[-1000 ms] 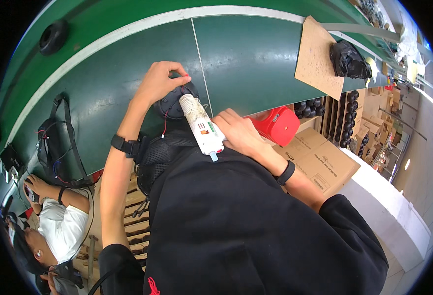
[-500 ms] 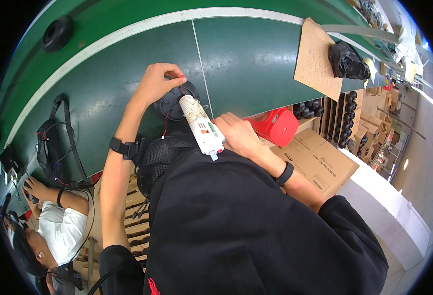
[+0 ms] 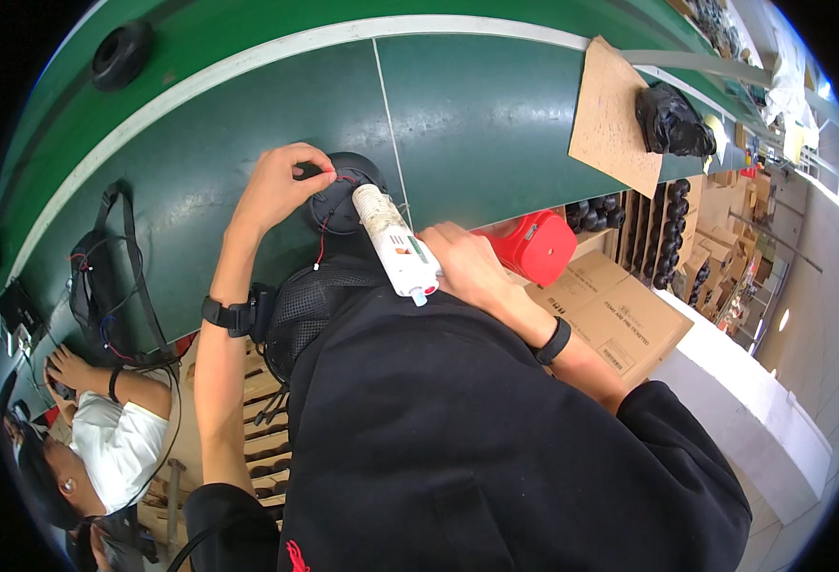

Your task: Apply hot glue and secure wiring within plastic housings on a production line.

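My left hand (image 3: pixel 274 189) pinches a thin red wire (image 3: pixel 346 178), thumb and forefinger pressed together, at the left rim of a round black plastic part (image 3: pixel 362 168). The part stands on the green bench close to my body, and another red wire end (image 3: pixel 320 250) hangs from its near side. In my right hand (image 3: pixel 469 263) is a white hot glue gun (image 3: pixel 398 246), gripped by its handle, which the hand mostly hides. Its nozzle end lies over the black part. A translucent stick (image 3: pixel 419 298) pokes out of the gun's rear, towards me.
A red plastic container (image 3: pixel 541 246) and a cardboard box (image 3: pixel 619 310) are beside my right forearm. Farther right, a black bag (image 3: pixel 675 119) rests on a brown board (image 3: pixel 610 124). A black strapped pouch with wires (image 3: pixel 105 286) lies left, near a co-worker (image 3: pixel 119 448).
My left hand has shifted left and a little nearer to me, still pinching the wire. More of the black part's far side shows. The glue gun has moved slightly right.
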Available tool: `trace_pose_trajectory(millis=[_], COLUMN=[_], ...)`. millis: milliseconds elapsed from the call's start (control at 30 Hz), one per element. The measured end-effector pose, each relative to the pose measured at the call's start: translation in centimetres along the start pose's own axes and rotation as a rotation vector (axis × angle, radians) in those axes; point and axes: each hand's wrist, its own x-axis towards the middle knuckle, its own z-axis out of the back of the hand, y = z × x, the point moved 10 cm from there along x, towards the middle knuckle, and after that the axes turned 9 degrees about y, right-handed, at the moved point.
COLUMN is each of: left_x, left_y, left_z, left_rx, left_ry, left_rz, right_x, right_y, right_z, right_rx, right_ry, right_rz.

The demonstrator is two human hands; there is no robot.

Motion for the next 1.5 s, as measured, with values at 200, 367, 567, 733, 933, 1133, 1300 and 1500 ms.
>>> trace_pose_trajectory(millis=[200,367,567,733,933,1133,1300,1500], left_x=[-0.8,-3.6,-4.0,-0.1,7.3,2.7,5.2,4.7], left_y=[1.6,4.0,2.5,2.5,-1.8,0.3,5.0,9.0], left_z=[-0.1,-1.8,-3.0,-3.6,-0.5,25.8,31.4,33.4], left_rx=[-0.018,-0.009,0.212,0.161,0.329,0.698,1.042,0.755], left_ry=[0.026,0.174,0.137,0.013,0.002,-0.946,-0.821,-0.77], left_rz=[0.023,0.117,0.074,0.06,0.01,0.08,0.419,0.461], right_x=[-0.8,-0.1,0.1,-2.8,-5.8,-6.2,-5.1,-3.6], right_y=[0.0,0.6,0.3,-3.6,-10.5,-10.3,-9.8,-7.0], right_z=[0.2,0.8,3.0,6.8,7.4,6.7,4.4,5.1], right_rx=[0.065,0.103,0.121,0.459,1.067,1.294,1.38,1.232], right_ry=[0.035,0.026,0.032,-0.242,-0.483,-0.524,-0.434,-0.308], right_rz=[0.048,0.099,0.054,-0.076,-0.298,-0.184,-0.196,-0.09])
